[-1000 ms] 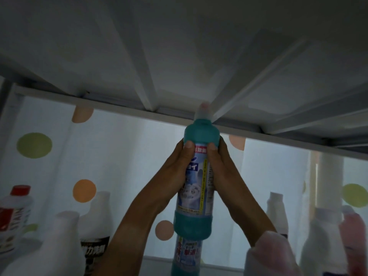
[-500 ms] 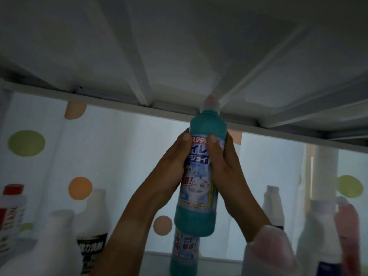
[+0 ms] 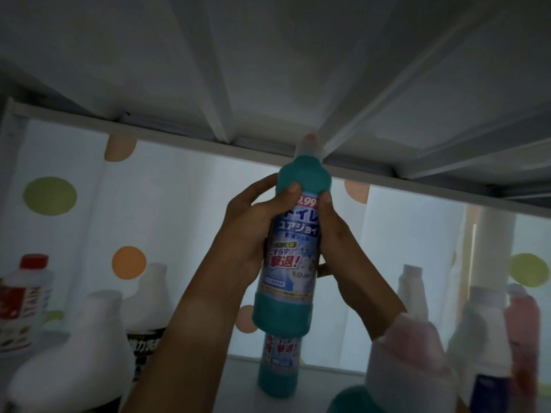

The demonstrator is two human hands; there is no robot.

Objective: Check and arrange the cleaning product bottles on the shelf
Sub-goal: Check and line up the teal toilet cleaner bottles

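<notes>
Teal bottle (image 3: 298, 234) is held upright, raised above the shelf (image 3: 238, 383), left hand (image 3: 250, 231) and right hand (image 3: 340, 242) both curled around its labelled body, cap near the upper shelf underside (image 3: 268, 70).

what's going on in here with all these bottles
A person holds a teal bottle up in both hands, left hand and right hand wrapped around its label, lifted clear of the shelf. A matching teal bottle stands below it, among white bottles at either side.
</notes>
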